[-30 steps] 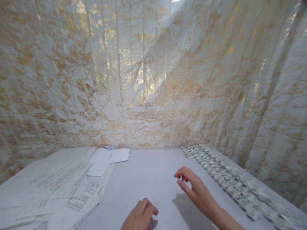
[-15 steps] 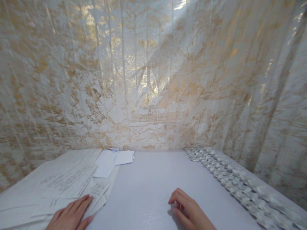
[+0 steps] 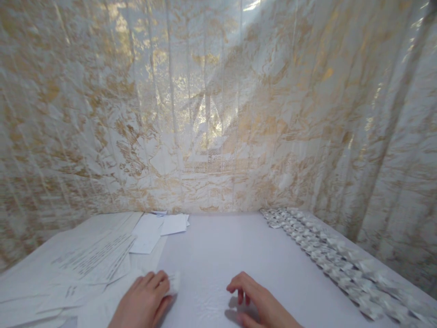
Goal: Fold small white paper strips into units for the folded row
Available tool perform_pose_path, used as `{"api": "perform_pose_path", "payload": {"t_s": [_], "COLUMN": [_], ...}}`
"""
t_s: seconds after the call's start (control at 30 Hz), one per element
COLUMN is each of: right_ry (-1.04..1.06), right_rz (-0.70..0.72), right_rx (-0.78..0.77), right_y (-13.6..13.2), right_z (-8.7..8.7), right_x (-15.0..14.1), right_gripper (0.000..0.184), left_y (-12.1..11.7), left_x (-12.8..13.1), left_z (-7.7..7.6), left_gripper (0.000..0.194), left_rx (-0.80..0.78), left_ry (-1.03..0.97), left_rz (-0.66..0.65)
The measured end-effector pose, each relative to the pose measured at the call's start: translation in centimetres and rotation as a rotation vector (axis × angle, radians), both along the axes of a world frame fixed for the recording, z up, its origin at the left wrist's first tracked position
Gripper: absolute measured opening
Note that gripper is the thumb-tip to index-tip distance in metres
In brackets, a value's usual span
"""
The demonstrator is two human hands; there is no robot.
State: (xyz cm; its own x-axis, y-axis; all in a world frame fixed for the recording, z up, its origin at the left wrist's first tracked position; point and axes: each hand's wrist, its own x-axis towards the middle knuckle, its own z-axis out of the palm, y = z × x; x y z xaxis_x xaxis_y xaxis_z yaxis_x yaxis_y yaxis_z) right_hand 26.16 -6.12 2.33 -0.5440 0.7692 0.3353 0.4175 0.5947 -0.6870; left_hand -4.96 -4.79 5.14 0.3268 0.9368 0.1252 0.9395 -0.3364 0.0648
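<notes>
My left hand [image 3: 143, 300] is closed on a small white piece of paper [image 3: 175, 283], which sticks out past the fingers at the edge of the paper pile; motion blurs it and most of it is hidden. Across from it, my right hand [image 3: 262, 300] hovers just above the white tabletop [image 3: 211, 255] with loosely bent fingers apart and nothing between them. Printed paper sheets [image 3: 92, 255] lie overlapping to the left of my left hand.
Blank white paper pieces [image 3: 147, 233] lie at the back left. Rows of small folded paper pieces [image 3: 324, 255] run along the table's right side. A white and gold patterned curtain [image 3: 218, 114] hangs behind the table.
My left hand has moved right off the printed sheets, taking a piece of paper from the pile. My right hand has shifted slightly left, its fingers wider apart.
</notes>
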Motion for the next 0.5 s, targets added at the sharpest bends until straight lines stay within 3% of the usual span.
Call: {"api": "perform_pose_path", "payload": {"t_s": [0.13,0.23,0.37,0.5], "right_ry": [0.005,-0.009,0.012,0.03], "right_rz": [-0.002,-0.074,-0.161,-0.151], "right_rx": [-0.098,-0.196,-0.242,-0.281], "right_y": [0.3,0.0,0.0,1.2], "right_z": [0.2,0.7,1.0,0.2], "right_x": [0.4,1.8,3.3,2.4], "right_gripper": [0.049,0.043,0.012,0.027], "left_y": [-0.4,-0.3,0.5,1.2], "left_x": [9.7,14.4,15.5,13.6], "left_z": [0.8,0.9,0.4,-2.2], "left_gripper": [0.033,0.036,0.035,0.045], "left_rx": [-0.22,-0.326,-0.368,-0.447], "left_ry": [-0.011,-0.03,-0.112,-0.405], "left_rz": [-0.252,-0.331,-0.348,-0.298]}}
